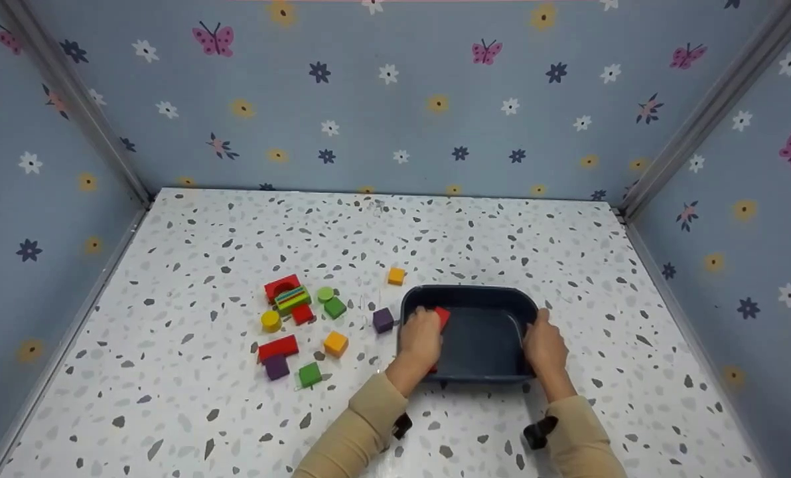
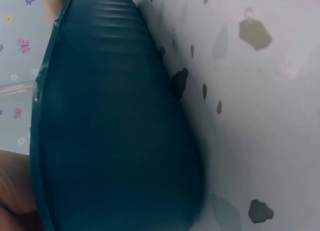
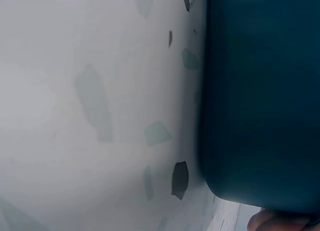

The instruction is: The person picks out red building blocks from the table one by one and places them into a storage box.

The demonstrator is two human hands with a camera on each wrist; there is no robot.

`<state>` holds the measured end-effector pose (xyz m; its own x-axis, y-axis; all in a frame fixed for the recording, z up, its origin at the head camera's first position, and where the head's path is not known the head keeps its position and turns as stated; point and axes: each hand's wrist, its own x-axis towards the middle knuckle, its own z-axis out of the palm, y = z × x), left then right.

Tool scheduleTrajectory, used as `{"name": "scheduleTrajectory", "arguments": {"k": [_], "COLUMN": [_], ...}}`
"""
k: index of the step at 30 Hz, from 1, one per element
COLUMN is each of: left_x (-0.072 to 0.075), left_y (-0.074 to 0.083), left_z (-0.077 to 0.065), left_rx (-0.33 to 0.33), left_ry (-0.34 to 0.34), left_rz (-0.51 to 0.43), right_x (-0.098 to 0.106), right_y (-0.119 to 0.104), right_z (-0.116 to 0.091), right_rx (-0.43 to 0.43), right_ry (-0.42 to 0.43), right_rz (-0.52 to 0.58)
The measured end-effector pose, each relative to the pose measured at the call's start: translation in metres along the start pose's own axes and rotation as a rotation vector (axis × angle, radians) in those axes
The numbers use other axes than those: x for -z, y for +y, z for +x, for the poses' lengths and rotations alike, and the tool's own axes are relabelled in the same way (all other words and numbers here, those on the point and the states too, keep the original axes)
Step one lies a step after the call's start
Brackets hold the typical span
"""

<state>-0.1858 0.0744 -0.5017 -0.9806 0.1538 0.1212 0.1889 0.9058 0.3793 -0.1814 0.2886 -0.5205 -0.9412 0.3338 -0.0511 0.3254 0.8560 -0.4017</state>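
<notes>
A dark blue rectangular tub [image 1: 478, 342] sits right of the middle of the table. My left hand [image 1: 422, 337] grips its left rim, the fingers curled over the edge. Inside the tub, a red block [image 1: 442, 316] shows beside those fingers, and a bit of red shows below the hand. My right hand [image 1: 545, 343] holds the tub's right rim. In the left wrist view the tub's side wall [image 2: 115, 121] stands close to the table. The right wrist view shows fingertips [image 3: 275, 221] at the far end of the tub wall [image 3: 265, 101].
Left of the tub lie a purple cube [image 1: 383, 320], an orange cube [image 1: 336, 344] and a green cube [image 1: 310, 374]. A yellow cube [image 1: 396, 276] lies beyond the tub's corner. Several more blocks cluster farther left, including a red arch [image 1: 281, 287]. Patterned walls [image 1: 382, 119] enclose the table.
</notes>
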Motion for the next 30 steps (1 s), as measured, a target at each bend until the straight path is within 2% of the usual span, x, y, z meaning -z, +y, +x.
{"name": "scheduleTrajectory", "arguments": {"k": [15, 24, 30], "left_x": [0.017, 0.030, 0.036], "left_y": [-0.012, -0.032, -0.049], "left_z": [-0.010, -0.017, -0.021], "left_rx": [-0.108, -0.092, -0.094], "left_ry": [0.213, 0.262, 0.360], "left_rz": [-0.073, -0.181, -0.171], "right_x": [0.000, 0.001, 0.000], "right_y": [0.001, 0.000, 0.000], "right_z": [0.000, -0.001, -0.001], "right_rx": [-0.019, -0.018, 0.014], "right_ry": [-0.027, -0.023, 0.005], "right_rz": [0.000, -0.001, -0.002]}}
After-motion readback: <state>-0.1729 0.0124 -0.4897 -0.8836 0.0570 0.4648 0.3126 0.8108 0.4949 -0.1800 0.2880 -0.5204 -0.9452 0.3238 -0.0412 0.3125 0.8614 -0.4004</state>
